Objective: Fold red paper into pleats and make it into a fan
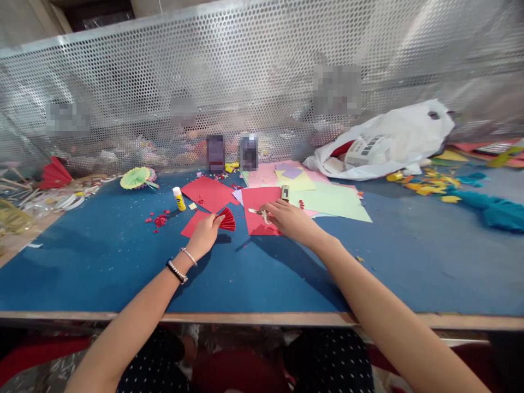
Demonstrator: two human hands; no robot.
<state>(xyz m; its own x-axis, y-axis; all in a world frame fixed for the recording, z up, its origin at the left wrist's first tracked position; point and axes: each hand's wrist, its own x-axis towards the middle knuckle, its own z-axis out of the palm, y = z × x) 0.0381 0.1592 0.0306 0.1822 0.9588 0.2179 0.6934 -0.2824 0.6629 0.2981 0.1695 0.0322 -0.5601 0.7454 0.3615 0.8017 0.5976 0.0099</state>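
Note:
My left hand point(206, 233) pinches a pleated red paper fan point(227, 219) by its narrow end, holding it just above the blue table point(123, 262). My right hand point(286, 218) rests on a red paper sheet point(262, 210) with its fingers closed round small scissors point(262, 214), whose blades point left. A second red sheet point(208, 194) lies behind the fan, and another red piece point(193, 222) lies under my left hand.
A glue stick point(179, 198) stands left of the red sheets, with red scraps point(159, 220) beside it. Pink and green sheets point(327, 199) lie at centre right. A white plastic bag point(388, 139), yellow and teal scraps point(450, 188), a green paper fan point(136, 177) and a perforated metal screen point(245, 82) stand behind.

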